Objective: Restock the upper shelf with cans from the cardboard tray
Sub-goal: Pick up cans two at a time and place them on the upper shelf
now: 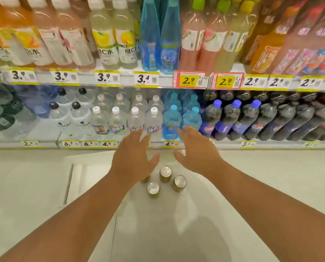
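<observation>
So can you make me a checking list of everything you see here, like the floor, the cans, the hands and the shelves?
Surface: pale floor, cans standing straight on it.
Job's things: three cans plainly seen, a fourth partly hidden behind the left hand; no cardboard tray seen.
Clutter: nothing seen.
Hands: left hand and right hand both open above the cans, fingers spread, holding nothing.
Cables: nothing seen.
Surroundings: shelves of bottles with price tags.
</observation>
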